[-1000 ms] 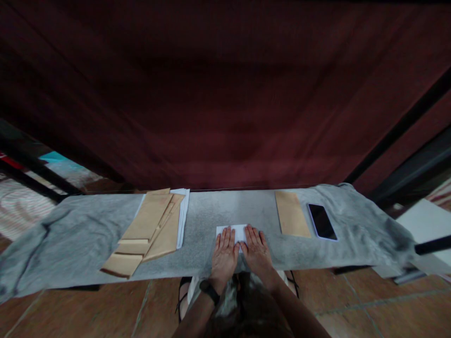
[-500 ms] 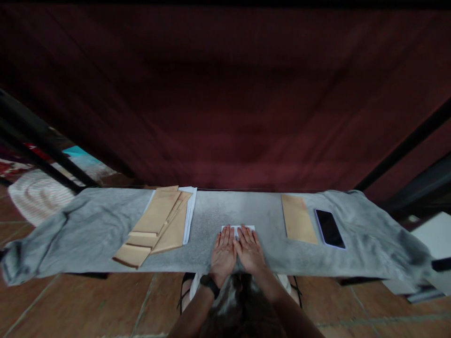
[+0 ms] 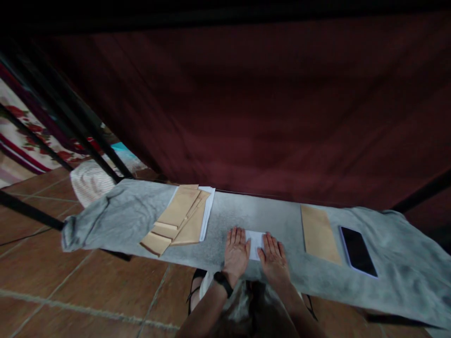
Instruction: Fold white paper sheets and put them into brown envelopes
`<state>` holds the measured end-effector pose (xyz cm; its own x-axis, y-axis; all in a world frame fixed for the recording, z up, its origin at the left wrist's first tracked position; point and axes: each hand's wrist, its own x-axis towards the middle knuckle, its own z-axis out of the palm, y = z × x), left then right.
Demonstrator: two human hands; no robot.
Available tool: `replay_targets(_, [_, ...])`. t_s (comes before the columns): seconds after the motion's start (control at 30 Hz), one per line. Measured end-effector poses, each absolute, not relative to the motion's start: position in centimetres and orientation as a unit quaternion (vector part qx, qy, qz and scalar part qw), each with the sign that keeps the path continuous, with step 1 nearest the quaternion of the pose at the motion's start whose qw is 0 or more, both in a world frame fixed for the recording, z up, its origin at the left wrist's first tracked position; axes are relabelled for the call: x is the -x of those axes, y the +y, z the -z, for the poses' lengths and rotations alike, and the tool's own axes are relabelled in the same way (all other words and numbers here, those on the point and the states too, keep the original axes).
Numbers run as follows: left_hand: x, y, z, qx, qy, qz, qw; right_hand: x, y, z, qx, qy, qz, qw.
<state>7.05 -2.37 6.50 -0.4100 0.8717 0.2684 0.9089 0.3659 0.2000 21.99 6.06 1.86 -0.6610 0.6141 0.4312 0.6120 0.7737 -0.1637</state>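
Note:
A small folded white paper (image 3: 255, 242) lies on the grey cloth (image 3: 123, 220) covering a narrow table, near its front edge. My left hand (image 3: 236, 251) lies flat and open on the paper's left end, a black band on its wrist. My right hand (image 3: 274, 256) lies flat and open on the paper's right end. A strip of the paper shows between the two hands. Neither hand holds anything.
A fanned stack of brown envelopes (image 3: 178, 218) rests on white sheets (image 3: 207, 211) to the left. One brown envelope (image 3: 319, 234) and a dark phone (image 3: 357, 251) lie to the right. A dark red curtain (image 3: 246, 108) hangs behind; tiled floor (image 3: 70, 291) lies below.
My hands have slid apart along the white paper, uncovering its middle. The view has swung to the left and tilted.

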Motion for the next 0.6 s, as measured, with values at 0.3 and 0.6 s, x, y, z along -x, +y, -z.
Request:
replay_targets(0.3, [-7.2,-2.5,-4.9,0.553,-0.817,0.155,0.049,-21.9,6.2,-1.7,0.346,-0.911,0.009,0.226])
replay_targets(0.6, [-5.6,-4.7,-5.5,0.537,-0.831,0.123,0.074,-21.4,6.0,-2.0,0.382,-0.901,0.016,0.202])
